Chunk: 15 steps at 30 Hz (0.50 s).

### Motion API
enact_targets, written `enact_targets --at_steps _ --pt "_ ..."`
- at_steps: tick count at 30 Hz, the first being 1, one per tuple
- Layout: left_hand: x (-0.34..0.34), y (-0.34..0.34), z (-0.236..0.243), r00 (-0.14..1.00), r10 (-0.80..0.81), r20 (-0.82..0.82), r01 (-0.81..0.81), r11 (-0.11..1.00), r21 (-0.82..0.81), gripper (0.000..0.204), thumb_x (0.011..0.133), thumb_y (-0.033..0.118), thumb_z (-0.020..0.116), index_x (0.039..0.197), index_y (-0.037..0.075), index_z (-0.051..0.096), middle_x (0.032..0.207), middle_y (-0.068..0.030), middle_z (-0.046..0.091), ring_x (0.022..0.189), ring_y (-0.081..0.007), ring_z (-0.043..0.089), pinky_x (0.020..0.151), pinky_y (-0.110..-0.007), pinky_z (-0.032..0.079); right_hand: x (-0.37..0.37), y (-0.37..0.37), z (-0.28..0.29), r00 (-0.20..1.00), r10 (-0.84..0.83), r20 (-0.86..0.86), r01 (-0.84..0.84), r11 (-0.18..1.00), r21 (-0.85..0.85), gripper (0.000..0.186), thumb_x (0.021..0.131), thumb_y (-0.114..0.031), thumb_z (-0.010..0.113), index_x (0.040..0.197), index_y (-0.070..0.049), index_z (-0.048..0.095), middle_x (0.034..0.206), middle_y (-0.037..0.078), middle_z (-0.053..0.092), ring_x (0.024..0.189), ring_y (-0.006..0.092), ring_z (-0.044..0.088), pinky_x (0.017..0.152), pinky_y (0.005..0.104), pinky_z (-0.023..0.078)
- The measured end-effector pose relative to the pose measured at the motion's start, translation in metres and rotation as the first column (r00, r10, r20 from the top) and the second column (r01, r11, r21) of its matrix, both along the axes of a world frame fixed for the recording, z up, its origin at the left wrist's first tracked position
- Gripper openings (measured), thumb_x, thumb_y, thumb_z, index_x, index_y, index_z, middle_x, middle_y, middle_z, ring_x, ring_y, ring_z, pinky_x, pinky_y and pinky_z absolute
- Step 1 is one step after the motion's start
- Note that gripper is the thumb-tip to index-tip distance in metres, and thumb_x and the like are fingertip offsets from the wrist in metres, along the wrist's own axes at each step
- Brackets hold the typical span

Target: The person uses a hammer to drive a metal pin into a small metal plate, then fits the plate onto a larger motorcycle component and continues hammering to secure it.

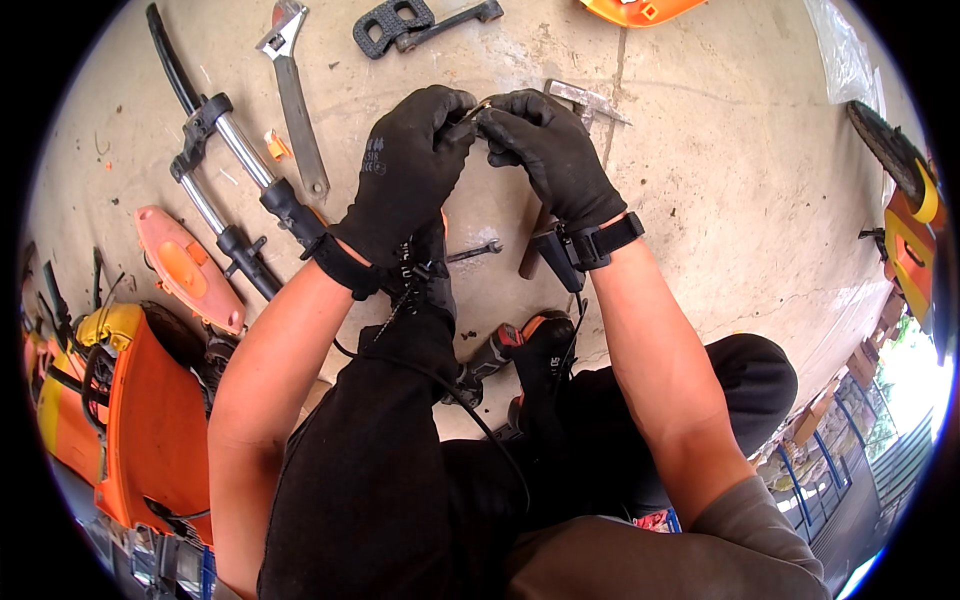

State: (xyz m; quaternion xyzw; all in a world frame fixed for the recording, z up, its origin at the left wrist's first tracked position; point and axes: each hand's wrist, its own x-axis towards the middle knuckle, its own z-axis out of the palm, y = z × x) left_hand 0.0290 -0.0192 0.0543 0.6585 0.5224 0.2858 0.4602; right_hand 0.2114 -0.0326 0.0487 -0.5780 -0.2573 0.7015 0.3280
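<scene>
— How many tools are on your concrete floor (700, 200)?

— I count one silver adjustable wrench (292, 90), one small open-ended spanner (474, 250) and one hammer with a steel head (585, 98).

— And parts?

— One black pedal crank (410, 24), one chrome-and-black front fork (228, 165), one pink-orange plastic panel (188, 268). Two black gloves, my left hand (405, 175) and right hand (550, 150).

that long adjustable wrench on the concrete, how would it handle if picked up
The adjustable wrench looks like solid metal, so probably stiff and heavy for its size. It lies flat on the concrete floor, so it is unlikely to roll. Its bare handle may be slippery.
</scene>
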Motion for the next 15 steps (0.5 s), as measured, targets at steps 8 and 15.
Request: enact_targets --at_steps 8,15 --pt "-0.0007 0.0004 0.0021 0.997 0.033 0.070 -0.027 0.997 -0.078 0.023 0.090 0.008 0.067 0.110 -0.002 0.068 0.099 -0.0191 0.072 0.090 -0.0313 0.071 0.081 -0.037 0.056 0.0008 0.0006 0.0000 1.000 0.017 0.006 -0.017 1.000 0.005 0.029 0.095 -0.021 0.071 0.112 0.003 0.069 0.099 0.006 0.070 0.087 0.0105 0.064 0.076 0.0255 0.055" --pt "-0.0019 0.0012 -0.0004 0.997 0.013 0.074 -0.010 0.999 -0.048 0.025 0.087 0.006 0.067 0.111 -0.002 0.068 0.101 -0.0190 0.071 0.091 -0.0300 0.071 0.081 -0.037 0.056 0.0021 -0.0004 -0.0038 1.000 0.008 -0.025 -0.008 1.000 0.014 0.029 0.096 -0.020 0.070 0.114 0.002 0.068 0.101 0.006 0.070 0.087 0.0104 0.064 0.077 0.0254 0.055"
